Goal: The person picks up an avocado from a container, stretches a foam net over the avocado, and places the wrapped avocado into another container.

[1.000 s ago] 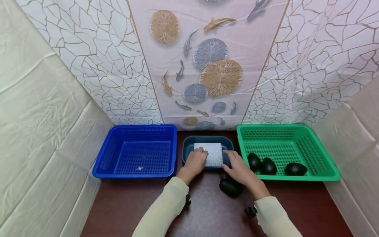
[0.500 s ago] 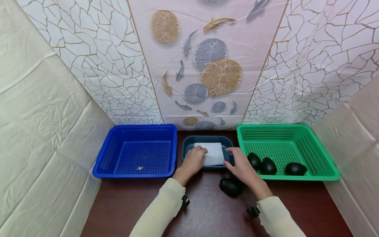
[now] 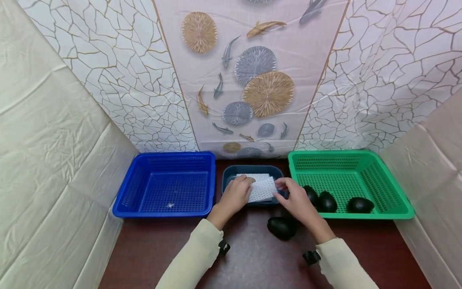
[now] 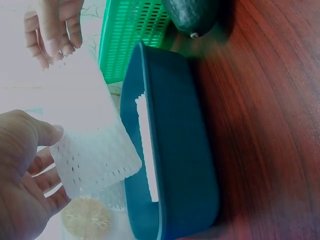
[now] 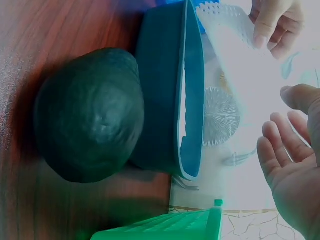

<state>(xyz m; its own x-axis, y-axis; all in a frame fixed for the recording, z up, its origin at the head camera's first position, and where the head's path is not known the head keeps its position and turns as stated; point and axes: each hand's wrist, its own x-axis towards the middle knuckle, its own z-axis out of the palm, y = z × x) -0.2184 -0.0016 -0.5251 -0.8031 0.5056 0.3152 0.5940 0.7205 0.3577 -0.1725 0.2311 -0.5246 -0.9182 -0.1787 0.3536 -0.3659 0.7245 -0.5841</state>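
My left hand (image 3: 236,194) pinches a white foam net sleeve (image 3: 262,190) by its left end, thumb on top and fingers beneath. Flat and tilted, the sleeve is raised above a small dark teal tub (image 4: 182,145). More white foam netting (image 4: 147,150) lies inside that tub. At the sleeve's right end is my right hand (image 5: 295,165), its thumb and fingers spread apart; whether its fingertips touch the mesh is unclear. A dark green avocado (image 5: 90,117) lies on the table in front of the tub, close to my right wrist.
To the right stands a green basket (image 3: 393,200) with three dark avocados (image 3: 326,202) near its front. A blue basket (image 3: 120,200) is at the left, a small white scrap (image 3: 170,205) on its floor. Patterned cloth (image 3: 267,94) hangs behind the containers.
The top foam sleeve has been lifted off the netting in the tub and shifted toward the right and front. My left hand has drawn back slightly left; the avocados have stayed put.
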